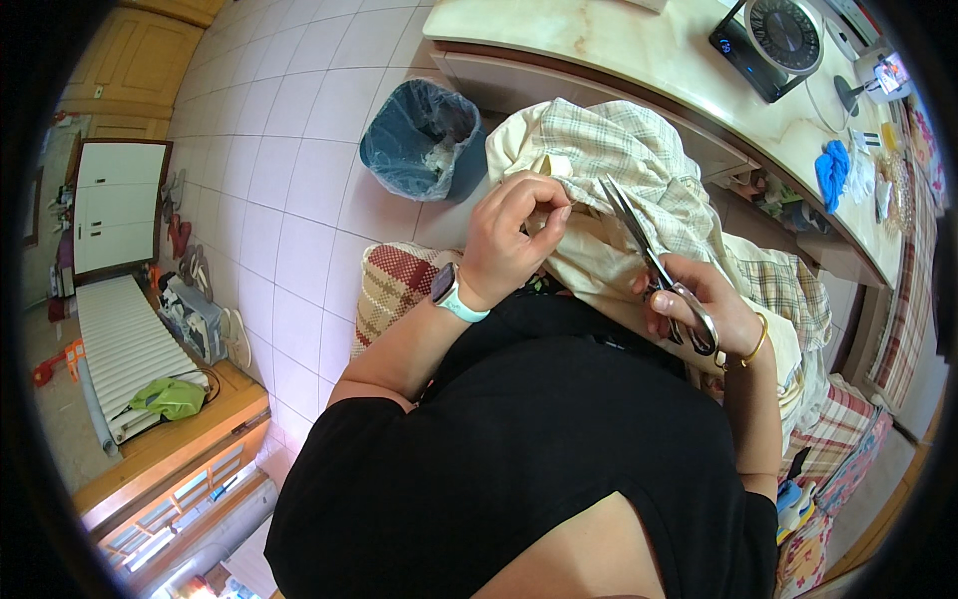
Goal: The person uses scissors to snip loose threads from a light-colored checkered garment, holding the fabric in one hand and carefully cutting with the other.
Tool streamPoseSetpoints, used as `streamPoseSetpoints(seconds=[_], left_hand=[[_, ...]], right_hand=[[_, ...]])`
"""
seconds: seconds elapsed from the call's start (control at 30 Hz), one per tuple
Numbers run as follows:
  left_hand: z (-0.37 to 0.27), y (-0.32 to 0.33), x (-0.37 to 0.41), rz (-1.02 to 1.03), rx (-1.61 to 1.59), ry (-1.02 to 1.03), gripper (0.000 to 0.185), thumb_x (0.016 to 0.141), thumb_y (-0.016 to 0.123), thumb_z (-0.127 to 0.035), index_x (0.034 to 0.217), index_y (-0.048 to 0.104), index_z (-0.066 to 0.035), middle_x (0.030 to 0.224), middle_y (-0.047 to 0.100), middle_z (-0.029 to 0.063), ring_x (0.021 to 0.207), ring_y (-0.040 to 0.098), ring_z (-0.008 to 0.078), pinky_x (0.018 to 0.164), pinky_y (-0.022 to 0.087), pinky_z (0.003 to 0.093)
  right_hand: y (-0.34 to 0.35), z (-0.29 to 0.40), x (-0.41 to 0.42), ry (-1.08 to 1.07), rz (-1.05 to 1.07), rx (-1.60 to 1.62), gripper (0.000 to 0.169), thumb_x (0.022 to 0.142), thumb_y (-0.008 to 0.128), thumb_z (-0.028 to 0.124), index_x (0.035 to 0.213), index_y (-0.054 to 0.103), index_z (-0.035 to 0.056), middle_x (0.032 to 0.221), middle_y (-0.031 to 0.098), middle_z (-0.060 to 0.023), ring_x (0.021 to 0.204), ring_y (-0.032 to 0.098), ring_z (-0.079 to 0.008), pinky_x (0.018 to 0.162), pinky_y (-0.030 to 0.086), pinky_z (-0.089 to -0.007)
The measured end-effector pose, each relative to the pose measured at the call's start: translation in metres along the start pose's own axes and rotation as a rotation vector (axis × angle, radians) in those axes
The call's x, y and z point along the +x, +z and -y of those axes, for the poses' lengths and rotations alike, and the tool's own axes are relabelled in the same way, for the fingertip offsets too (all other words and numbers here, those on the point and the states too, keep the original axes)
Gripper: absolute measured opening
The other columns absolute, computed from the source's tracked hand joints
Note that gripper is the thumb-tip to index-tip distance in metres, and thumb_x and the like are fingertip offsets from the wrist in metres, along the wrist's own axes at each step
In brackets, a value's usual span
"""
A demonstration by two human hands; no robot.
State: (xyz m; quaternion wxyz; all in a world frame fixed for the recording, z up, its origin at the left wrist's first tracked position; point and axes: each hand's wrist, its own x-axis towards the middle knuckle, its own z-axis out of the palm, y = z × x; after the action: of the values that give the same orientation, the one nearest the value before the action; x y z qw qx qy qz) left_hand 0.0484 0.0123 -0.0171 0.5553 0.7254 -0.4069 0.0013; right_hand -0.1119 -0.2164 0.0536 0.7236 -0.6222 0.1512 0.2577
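Note:
A cream and plaid cloth [621, 142] lies bunched over my lap and against the cabinet. My left hand [516, 217], wearing a watch, is above its left part, thumb and forefinger pinched around what looks like a thin thread [572, 204]. In my right hand [703, 299] are metal scissors [635, 224], with my fingers at the handle loops. Their blades point up and away from me over the plaid, tips slightly apart, to the right of my left fingertips. Folds of cloth hide the far side of the fabric.
A blue bin [456, 172] with a clear liner stands on the tiled floor [307, 180]. Beyond the cloth runs a marble-patterned counter [599, 37] holding a small round fan [782, 34] and a blue cloth [832, 174]. A plaid cushion [385, 288] sits at my left.

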Motion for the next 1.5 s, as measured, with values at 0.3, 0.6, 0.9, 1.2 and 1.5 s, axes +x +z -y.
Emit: streamPoseSetpoints(seconds=[0.3,0.6,0.9,1.2,1.5], left_hand=[[-0.014,-0.009,0.028,0.045,0.239,0.131,0.039,0.076,0.085,-0.010,0.111,0.069,-0.005,0.090,0.061,0.0055,0.077,0.059,0.0194,0.070,0.049,0.0324],[-0.009,-0.003,0.040,0.137,0.343,0.219,0.015,0.079,0.080,-0.011,0.092,0.072,-0.009,0.081,0.061,0.0042,0.077,0.061,0.0238,0.067,0.046,0.0349],[-0.009,-0.008,0.024,0.056,0.070,0.128,0.012,0.081,0.076,0.005,0.087,0.068,-0.002,0.085,0.068,0.0072,0.070,0.063,0.0183,0.062,0.049,0.0288],[-0.006,-0.007,0.003,0.010,0.002,0.071,0.010,0.088,0.073,0.004,0.093,0.066,0.000,0.094,0.075,0.0120,0.087,0.073,0.0219,0.078,0.056,0.0299],[-0.013,-0.008,0.002,-0.010,-0.003,0.012,0.007,0.091,0.073,0.000,0.094,0.067,0.000,0.101,0.074,0.0126,0.094,0.073,0.0238,0.084,0.056,0.0317]], right_hand=[[-0.001,-0.004,0.006,0.004,-0.043,-0.018,0.032,0.098,0.072,0.031,0.107,0.065,0.0016,0.075,0.062,0.0002,0.067,0.061,-0.0079,0.061,0.050,-0.0244],[-0.002,-0.007,0.006,0.002,-0.041,-0.006,0.031,0.098,0.072,0.032,0.106,0.065,0.0026,0.076,0.062,0.0010,0.067,0.061,-0.0082,0.062,0.050,-0.0243],[-0.003,-0.007,0.007,0.012,-0.027,0.035,0.031,0.099,0.072,0.030,0.109,0.064,0.0016,0.081,0.061,0.0015,0.070,0.060,-0.0083,0.065,0.051,-0.0248],[-0.010,-0.002,0.003,-0.024,0.106,0.006,0.030,0.098,0.073,0.028,0.109,0.063,0.0012,0.081,0.060,0.0011,0.071,0.058,-0.0070,0.064,0.049,-0.0238],[-0.017,0.015,0.005,0.127,0.093,-0.119,0.031,0.092,0.080,0.027,0.102,0.063,0.0030,0.077,0.060,0.0025,0.065,0.056,-0.0050,0.057,0.046,-0.0230]])
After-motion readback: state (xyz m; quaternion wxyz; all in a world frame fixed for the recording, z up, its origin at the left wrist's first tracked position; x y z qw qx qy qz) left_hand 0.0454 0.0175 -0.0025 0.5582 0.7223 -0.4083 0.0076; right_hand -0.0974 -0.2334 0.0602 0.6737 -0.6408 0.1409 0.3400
